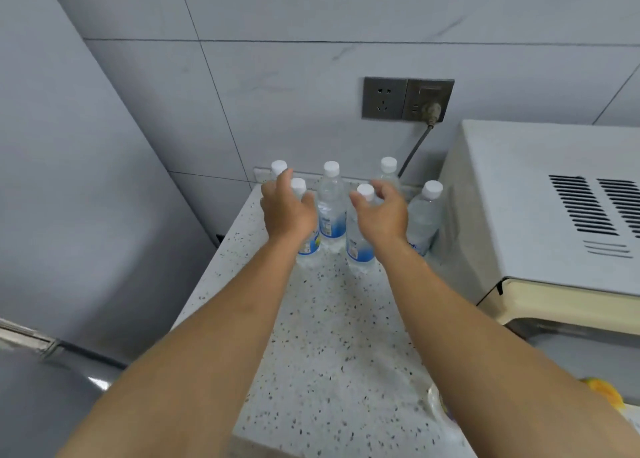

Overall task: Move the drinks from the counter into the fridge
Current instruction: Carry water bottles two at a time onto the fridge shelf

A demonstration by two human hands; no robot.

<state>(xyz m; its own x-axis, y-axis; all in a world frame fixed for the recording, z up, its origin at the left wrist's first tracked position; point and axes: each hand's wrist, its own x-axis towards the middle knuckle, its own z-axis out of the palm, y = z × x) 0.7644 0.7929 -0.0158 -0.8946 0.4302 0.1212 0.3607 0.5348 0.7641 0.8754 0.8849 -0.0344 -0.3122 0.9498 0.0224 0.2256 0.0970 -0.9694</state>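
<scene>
Several clear water bottles with white caps and blue labels stand upright at the back of the speckled counter (332, 336). My left hand (285, 208) hovers over the front-left bottle (309, 246), fingers apart, hiding most of it and the bottle behind. My right hand (381, 215) is spread around the front-middle bottle (358, 242), thumb near its cap, not closed on it. A middle bottle (331, 208) stands between my hands. Another bottle (425, 215) stands at the right, beside the microwave. The grey fridge (69, 197) rises to the left, door shut.
A cream microwave (554, 215) takes up the counter's right side. A wall socket (407, 99) with a plugged cable sits above the bottles. Something yellow (602, 393) and clear plastic lie near the lower right. The fridge handle (27, 336) shows at lower left.
</scene>
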